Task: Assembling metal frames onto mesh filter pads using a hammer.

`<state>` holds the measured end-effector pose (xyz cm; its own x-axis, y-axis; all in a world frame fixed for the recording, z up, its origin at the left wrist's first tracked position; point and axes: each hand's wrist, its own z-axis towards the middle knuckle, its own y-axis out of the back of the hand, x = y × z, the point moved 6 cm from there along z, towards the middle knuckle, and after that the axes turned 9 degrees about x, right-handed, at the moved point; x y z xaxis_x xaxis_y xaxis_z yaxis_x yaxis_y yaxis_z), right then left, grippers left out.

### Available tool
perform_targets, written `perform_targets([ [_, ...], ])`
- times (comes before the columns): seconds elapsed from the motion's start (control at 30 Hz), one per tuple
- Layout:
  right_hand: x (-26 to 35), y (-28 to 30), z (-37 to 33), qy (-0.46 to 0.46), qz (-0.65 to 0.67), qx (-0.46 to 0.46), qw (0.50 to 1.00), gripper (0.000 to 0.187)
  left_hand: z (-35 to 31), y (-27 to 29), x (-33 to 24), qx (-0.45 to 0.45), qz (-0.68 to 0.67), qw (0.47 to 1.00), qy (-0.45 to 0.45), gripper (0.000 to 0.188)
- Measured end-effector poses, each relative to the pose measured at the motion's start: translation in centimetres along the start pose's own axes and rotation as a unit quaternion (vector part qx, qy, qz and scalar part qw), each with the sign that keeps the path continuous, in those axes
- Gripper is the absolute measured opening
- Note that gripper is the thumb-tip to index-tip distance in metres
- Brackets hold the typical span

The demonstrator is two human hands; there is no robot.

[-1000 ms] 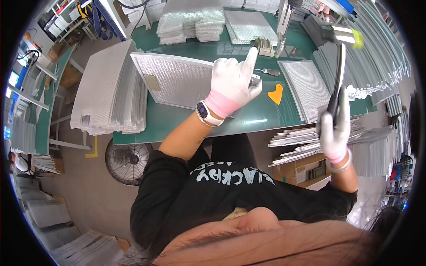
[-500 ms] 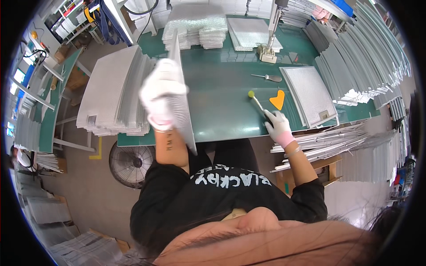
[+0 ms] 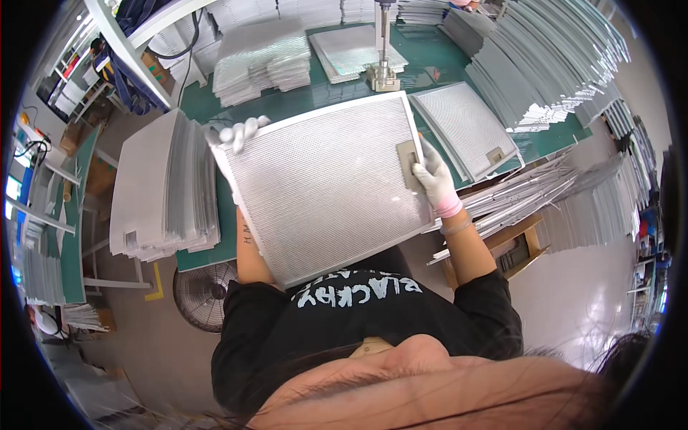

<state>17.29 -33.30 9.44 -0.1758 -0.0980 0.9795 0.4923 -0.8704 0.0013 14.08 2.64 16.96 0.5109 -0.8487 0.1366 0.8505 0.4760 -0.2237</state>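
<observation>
Both gloved hands grip a mesh filter panel [image 3: 326, 190] over a green worktable [image 3: 208, 247] amid stacked panels [image 3: 161, 190].

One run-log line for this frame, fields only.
left hand: grips far-left corner of mesh filter panel | right hand: on panel's right-edge latch | panel over green bench

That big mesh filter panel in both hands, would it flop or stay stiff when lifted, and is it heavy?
The panel probably stays stiff: it looks flat, held only at opposite edges by the left hand and right hand. Its thin mesh suggests it is light for its size. The mesh may dent if pressed.
</observation>
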Motion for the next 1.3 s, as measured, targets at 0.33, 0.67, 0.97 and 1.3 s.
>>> perform_targets([
  [0.33, 0.1, 11.8, -5.2, 0.058, 0.006, -0.203, 0.977, 0.058, -9.5, 1.3, -1.0, -0.239, 0.345, 0.730, 0.540, 0.074],
  [0.67, 5.1, 1.9, -3.2, 0.067, -0.216, -0.150, 0.963, 0.055, -11.4, -4.4, -4.8, -0.111, 0.653, 0.501, 0.557, 0.039],
  [0.97, 7.7, -5.7, -1.2, 0.096, -0.295, 0.139, 0.940, 0.052, -8.1, -11.8, -7.3, 0.056, 0.732, 0.344, 0.585, 0.060],
  [1.3, 6.2, -9.8, -4.3, 0.104, -0.426, 0.074, 0.895, 0.048, -19.8, -16.8, -13.2, -0.170, 0.679, 0.386, 0.600, 0.041],
])
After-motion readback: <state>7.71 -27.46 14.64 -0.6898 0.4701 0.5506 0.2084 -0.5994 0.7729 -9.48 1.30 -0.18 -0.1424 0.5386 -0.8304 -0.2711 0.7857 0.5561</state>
